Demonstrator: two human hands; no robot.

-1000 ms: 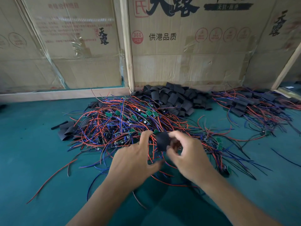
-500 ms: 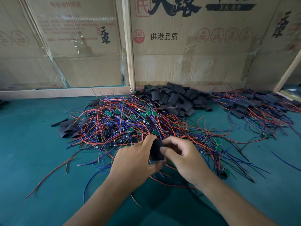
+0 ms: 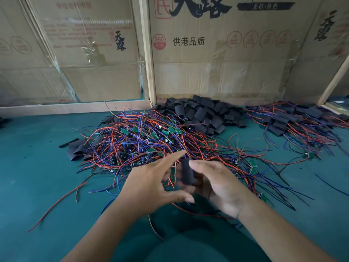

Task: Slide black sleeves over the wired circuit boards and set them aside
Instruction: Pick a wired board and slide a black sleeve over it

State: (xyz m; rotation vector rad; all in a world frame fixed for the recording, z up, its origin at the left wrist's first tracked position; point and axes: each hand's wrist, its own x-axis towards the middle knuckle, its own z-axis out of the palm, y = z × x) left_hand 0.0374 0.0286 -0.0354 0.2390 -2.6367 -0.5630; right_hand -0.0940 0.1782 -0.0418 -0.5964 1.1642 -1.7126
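Two hands | right grip (image 3: 222, 188) clamped on black sleeve (image 3: 187, 173) | left grip (image 3: 151, 184) apart, fingers spread

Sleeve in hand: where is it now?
Head view, center: the black sleeve sits in the right hand, beside the left hand, above the wired boards pile.

Small assembly workshop: heaped wired boards (image 3: 151, 140), sleeves (image 3: 204, 112), cardboard cartons (image 3: 217, 72).

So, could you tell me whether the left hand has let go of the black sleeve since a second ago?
Yes. The left hand has opened, its fingers spread and lifted toward the wire pile, while the right hand alone holds the black sleeve.
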